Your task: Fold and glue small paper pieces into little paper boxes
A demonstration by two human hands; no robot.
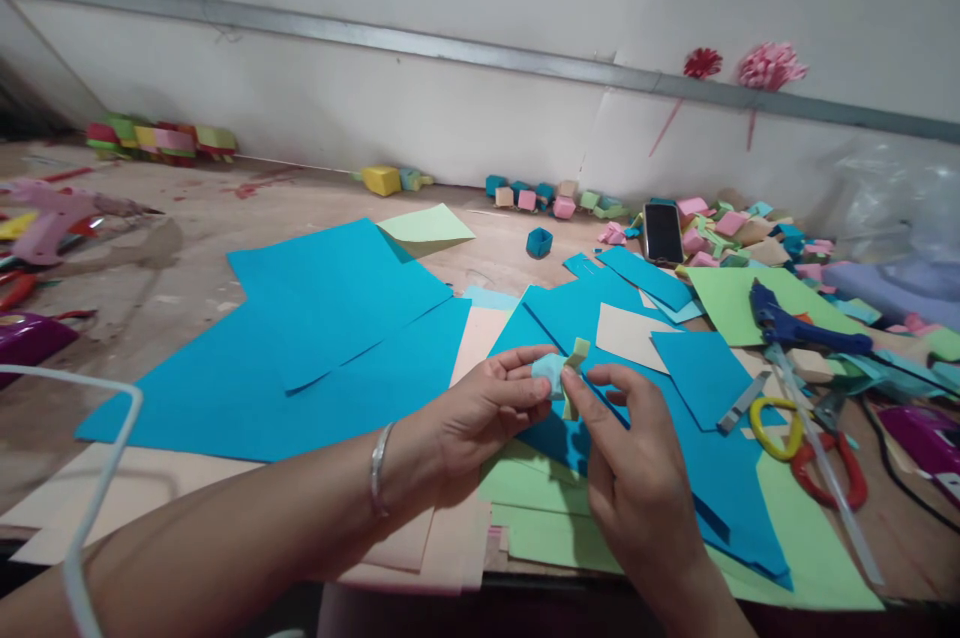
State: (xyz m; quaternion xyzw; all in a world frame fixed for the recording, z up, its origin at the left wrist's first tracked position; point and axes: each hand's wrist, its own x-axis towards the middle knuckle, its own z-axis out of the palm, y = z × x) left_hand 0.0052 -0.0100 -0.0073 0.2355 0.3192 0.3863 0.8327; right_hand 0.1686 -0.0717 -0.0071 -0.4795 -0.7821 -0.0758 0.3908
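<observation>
My left hand [517, 393], with a silver bangle at its wrist, is closed around a small light-blue folded paper box [549, 374]. A pale green paper strip [576, 355] stands against the box's right side, its ends sticking out above and below. The fingertips of my right hand [626, 428] press on that strip; whether they pinch it or only push it against the box is partly hidden. Beneath both hands lie blue paper sheets [720, 488] over light green sheets [555, 528].
A blue glue gun [802, 323], scissors [829, 468] and a cutter knife [742, 403] lie at right. Behind them are a phone [663, 233] and piled paper pieces. A pink glue gun [56, 218] is at left. Small paper boxes [525, 196] line the wall.
</observation>
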